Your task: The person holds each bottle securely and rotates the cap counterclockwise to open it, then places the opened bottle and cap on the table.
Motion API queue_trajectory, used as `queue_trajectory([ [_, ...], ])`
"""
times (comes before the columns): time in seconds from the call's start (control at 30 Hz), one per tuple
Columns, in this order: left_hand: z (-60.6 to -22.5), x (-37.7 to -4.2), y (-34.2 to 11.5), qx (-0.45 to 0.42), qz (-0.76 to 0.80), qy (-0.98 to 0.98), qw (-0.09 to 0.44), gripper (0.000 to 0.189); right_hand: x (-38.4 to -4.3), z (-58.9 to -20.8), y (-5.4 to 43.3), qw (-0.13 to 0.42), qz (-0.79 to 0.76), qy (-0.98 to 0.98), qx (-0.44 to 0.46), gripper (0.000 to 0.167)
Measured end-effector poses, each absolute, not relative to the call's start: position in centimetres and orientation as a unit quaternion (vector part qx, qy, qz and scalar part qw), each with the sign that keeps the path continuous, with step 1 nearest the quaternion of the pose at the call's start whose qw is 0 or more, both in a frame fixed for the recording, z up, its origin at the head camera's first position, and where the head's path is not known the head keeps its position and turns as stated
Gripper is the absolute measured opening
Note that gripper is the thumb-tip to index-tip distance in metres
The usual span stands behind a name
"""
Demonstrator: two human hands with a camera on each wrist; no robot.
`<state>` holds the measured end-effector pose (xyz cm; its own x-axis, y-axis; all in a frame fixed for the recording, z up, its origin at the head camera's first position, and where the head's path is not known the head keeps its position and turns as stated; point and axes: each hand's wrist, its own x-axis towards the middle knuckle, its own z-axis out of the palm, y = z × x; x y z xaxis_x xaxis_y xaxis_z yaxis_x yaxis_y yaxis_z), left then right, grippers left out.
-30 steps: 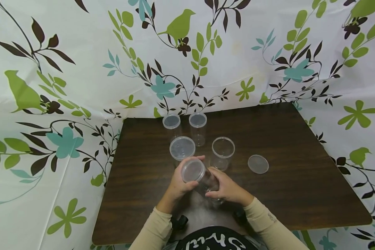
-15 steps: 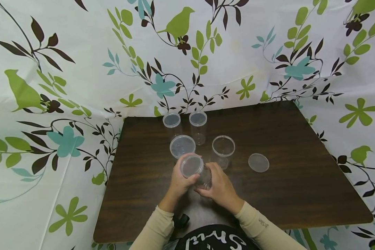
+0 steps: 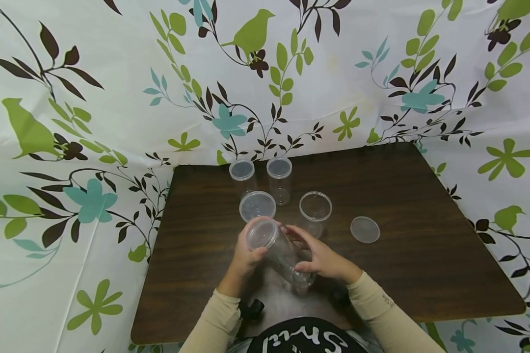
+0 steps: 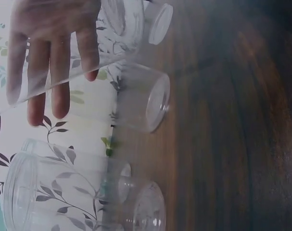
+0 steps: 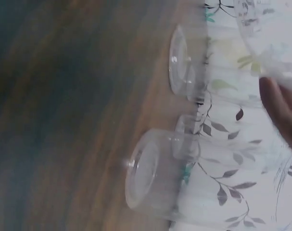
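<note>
A tall clear plastic jar (image 3: 287, 257) with a translucent lid (image 3: 262, 233) is tilted over the near part of the table, its base toward the lower right. My left hand (image 3: 246, 250) grips it around the lidded end, thumb in front. My right hand (image 3: 324, 257) lies along the jar's other side, thumb near the lower body. In the left wrist view, the right hand's fingers (image 4: 59, 77) extend straight behind the clear wall. Beyond the hands, a wide lidded jar (image 3: 257, 207) and an uncovered jar (image 3: 315, 208) stand upright.
Two slimmer lidded jars (image 3: 242, 171) stand at the table's back edge. A loose round lid (image 3: 365, 230) lies flat right of the uncovered jar. The brown table (image 3: 415, 264) meets a patterned cloth (image 3: 327, 83) behind. A small black object (image 3: 251, 310) shows beneath the left wrist.
My right hand first drew in close to the jar's middle, then moved out right again. The jar has shifted slightly left, held by my left hand; more of its length now shows.
</note>
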<state>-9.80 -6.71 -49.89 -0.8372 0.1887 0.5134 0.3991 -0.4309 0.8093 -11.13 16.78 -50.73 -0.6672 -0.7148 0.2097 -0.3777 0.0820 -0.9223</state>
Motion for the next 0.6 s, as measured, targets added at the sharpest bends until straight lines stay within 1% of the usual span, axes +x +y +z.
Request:
queue_trajectory([
  [0.1, -49.9, -9.8, -6.6, -0.291, -0.816, -0.497, 0.049, 0.067, -11.5, -50.4, 17.1, 0.203, -0.561, 0.708, -0.378, 0.09],
  [0.33, -49.9, -9.9, -6.6, -0.309, -0.821, -0.479, 0.03, 0.066, -11.8, -50.3, 16.6, 0.252, -0.548, 0.7, -0.381, 0.081],
  [0.43, -49.8, -9.9, -6.7, -0.309, -0.815, -0.49, 0.034, 0.068, -11.7, -50.3, 16.4, 0.249, -0.552, 0.701, -0.376, 0.078],
  [0.6, -49.9, -9.8, -6.9, -0.298, -0.791, -0.531, 0.06, 0.08, -10.9, -50.2, 15.8, 0.183, -0.523, 0.751, -0.359, 0.078],
])
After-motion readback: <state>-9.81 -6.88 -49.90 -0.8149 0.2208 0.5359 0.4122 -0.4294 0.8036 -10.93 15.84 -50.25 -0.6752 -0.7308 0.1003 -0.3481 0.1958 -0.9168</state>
